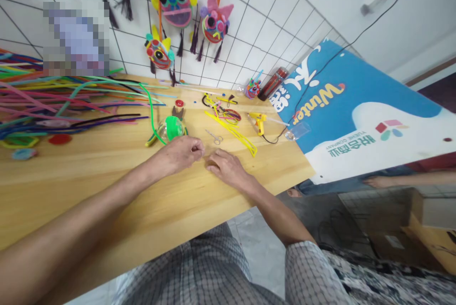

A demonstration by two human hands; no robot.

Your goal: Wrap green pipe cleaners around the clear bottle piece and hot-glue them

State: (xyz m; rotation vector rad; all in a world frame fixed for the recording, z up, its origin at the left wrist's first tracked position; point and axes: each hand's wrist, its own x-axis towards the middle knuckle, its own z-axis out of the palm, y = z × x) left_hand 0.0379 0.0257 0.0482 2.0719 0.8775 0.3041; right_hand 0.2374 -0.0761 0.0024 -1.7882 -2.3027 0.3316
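Note:
My left hand hovers low over the table with its fingers curled into a pinch; whatever lies in them, if anything, is too small to make out. Close beside it, my right hand rests on the wood, fingers loosely bent and thumb apart, holding nothing visible. Just behind my left hand is a clear ball with a bright green fuzzy band round it. A long green pipe cleaner rises from beside the ball. Small scissors lie beyond my hands, and pliers are partly hidden behind the ball.
Pipe cleaners pile up at the left. Yellow strips and a yellow glue gun with a cord lie right of the scissors. A dark red flask stands by the wall grid, where colourful masks hang. A blue board borders the right.

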